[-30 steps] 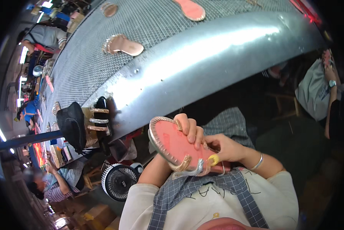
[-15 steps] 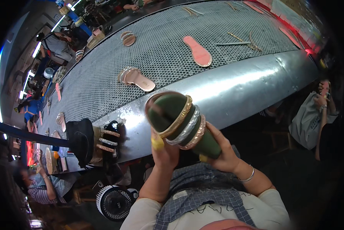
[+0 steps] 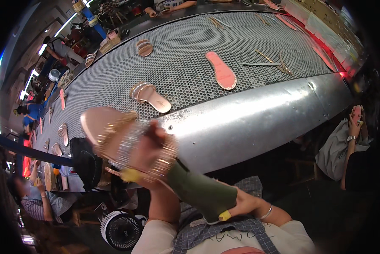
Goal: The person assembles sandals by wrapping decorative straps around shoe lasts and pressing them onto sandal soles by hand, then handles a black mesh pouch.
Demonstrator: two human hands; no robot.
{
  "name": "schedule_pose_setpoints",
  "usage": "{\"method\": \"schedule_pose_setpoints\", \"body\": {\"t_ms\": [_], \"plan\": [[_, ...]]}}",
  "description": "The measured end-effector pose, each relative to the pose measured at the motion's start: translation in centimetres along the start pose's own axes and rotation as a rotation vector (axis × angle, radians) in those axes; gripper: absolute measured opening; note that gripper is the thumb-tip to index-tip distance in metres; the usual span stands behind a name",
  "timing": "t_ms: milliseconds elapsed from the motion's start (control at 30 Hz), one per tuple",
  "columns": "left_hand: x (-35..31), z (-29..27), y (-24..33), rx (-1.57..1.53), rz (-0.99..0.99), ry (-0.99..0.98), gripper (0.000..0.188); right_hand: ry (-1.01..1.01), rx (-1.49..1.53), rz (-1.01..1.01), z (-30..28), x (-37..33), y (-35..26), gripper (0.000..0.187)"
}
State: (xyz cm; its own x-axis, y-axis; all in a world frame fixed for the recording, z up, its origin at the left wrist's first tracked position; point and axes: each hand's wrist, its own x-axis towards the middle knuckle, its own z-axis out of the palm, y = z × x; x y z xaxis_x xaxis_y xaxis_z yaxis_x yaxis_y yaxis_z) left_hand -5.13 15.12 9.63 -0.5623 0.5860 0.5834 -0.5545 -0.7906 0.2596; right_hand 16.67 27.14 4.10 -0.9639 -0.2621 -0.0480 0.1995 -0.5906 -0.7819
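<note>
My left hand (image 3: 149, 173) is closed on a sandal (image 3: 98, 122) with a pale rose-gold sole and gold, silver and rose-gold straps. A yellow cover shows on one of its digits, and motion blurs its fingertips by the straps. Gripped in my right hand (image 3: 246, 204) is a dark green shoe last (image 3: 202, 190), its thumb in a yellow cover. The last reaches up to the sandal's rearmost strap; whether its tip is still under that strap I cannot tell. Both are held in front of the metal table edge.
A mesh-topped conveyor (image 3: 185, 51) carries a finished-looking sandal (image 3: 151, 98), a pink sole (image 3: 222, 71) and loose straps (image 3: 262, 64). A black holder (image 3: 84, 163) stands left, with a fan (image 3: 122, 230) below. A co-worker's hand (image 3: 354, 122) holds a pink sole at right.
The straps were around the green last; now the sandal is up and left in my left hand, its sole bared. The last has tilted and dropped toward my body in my right hand.
</note>
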Motion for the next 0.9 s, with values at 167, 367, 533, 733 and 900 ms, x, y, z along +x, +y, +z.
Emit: {"method": "schedule_pose_setpoints", "body": {"t_ms": [167,367,533,733,900], "plan": [[1.1,-3.1,0.6,0.034,-0.057,0.364,0.081,0.239,-0.098,-0.037,-1.7,-3.4,-0.5,0.096],[6.7,-9.8,-3.3,-0.014,-0.400,0.503,0.086,0.967,-1.222,-0.216,-5.5,-6.4,-6.6,0.074],[13.7,-17.2,-3.8,0.698,-0.082,1.228,0.069,1.159,-1.506,-0.076,-9.8,-5.6,-9.9,0.070],[8.8,-20.7,1.5,2.366,-0.510,0.663,0.058,1.186,-1.107,-0.320,-12.2,-5.5,-10.7,0.053],[9.5,-22.3,2.2,2.664,-0.759,0.572,0.068,1.207,-1.218,-0.355,-12.5,-5.4,-10.7,0.048]]}}
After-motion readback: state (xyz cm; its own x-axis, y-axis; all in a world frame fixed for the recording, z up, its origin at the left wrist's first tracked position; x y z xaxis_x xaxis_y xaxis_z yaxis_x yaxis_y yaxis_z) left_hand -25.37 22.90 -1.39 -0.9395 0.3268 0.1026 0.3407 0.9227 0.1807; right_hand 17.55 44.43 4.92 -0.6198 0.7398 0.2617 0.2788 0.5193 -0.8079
